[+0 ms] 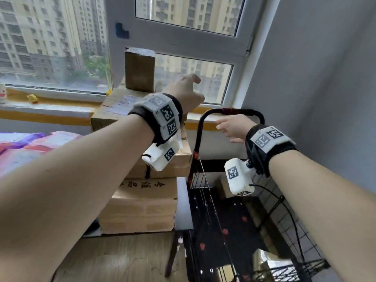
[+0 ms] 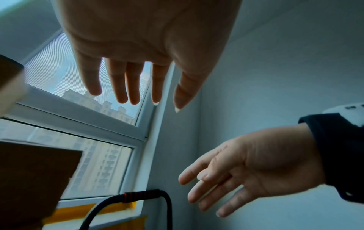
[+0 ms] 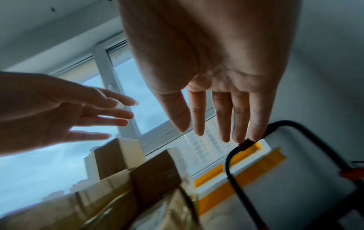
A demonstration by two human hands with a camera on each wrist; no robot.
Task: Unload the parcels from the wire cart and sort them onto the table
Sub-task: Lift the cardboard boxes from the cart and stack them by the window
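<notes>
Several brown cardboard parcels (image 1: 140, 204) are stacked on the table (image 1: 182, 202) by the window, with a small upright box (image 1: 139, 70) on top. My left hand (image 1: 189, 92) hovers just right of that top box, its fingers (image 2: 133, 87) straight and empty. To the right stands the black wire cart (image 1: 223, 220) with its looped handle (image 1: 232, 111). Beside and just above this handle (image 3: 246, 144) is my right hand (image 1: 234, 127), palm down, fingers (image 3: 212, 121) spread, holding nothing. A tan shape (image 1: 225, 186) shows partly inside the cart.
A bed with a pink and purple cover (image 1: 30, 147) lies at the left. The window sill (image 1: 50, 107) holds a small yellow toy (image 1: 32, 98). A grey wall (image 1: 325, 78) closes the right side next to the cart. Wooden floor (image 1: 122, 261) lies below the table.
</notes>
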